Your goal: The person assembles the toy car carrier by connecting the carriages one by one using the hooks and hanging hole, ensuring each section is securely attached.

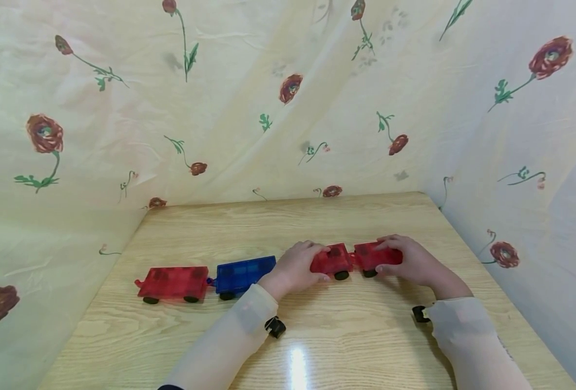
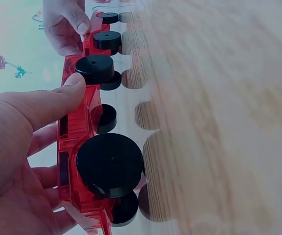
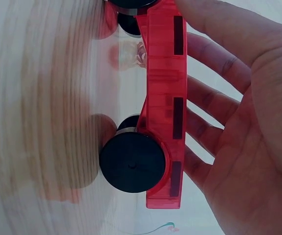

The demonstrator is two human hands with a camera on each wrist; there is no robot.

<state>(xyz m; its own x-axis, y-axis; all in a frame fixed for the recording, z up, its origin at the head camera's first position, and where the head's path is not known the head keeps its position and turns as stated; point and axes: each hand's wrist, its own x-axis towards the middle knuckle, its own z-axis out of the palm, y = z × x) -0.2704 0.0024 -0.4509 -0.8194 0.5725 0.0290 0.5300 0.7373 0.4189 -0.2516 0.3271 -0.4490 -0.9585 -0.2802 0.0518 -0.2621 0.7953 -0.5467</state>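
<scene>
My left hand point(image 1: 295, 271) holds a red translucent toy train car point(image 1: 331, 261) with black wheels, thumb on the near side and fingers on the far side. In the left wrist view its wheels point(image 2: 110, 164) stand at the wooden surface. My right hand point(image 1: 411, 264) grips a second red car point(image 1: 365, 254) to the right; the right wrist view shows that car point(image 3: 165, 83) between thumb and fingers. The two red cars meet end to end at a small red coupling point(image 1: 352, 258); whether it is hooked, I cannot tell.
At left, another red car point(image 1: 178, 281) stands joined or touching at its hitch to a blue car point(image 1: 245, 275), which is partly behind my left forearm. All stand on a wooden tabletop point(image 1: 346, 336). Flowered cloth point(image 1: 239, 108) rises at the back and sides.
</scene>
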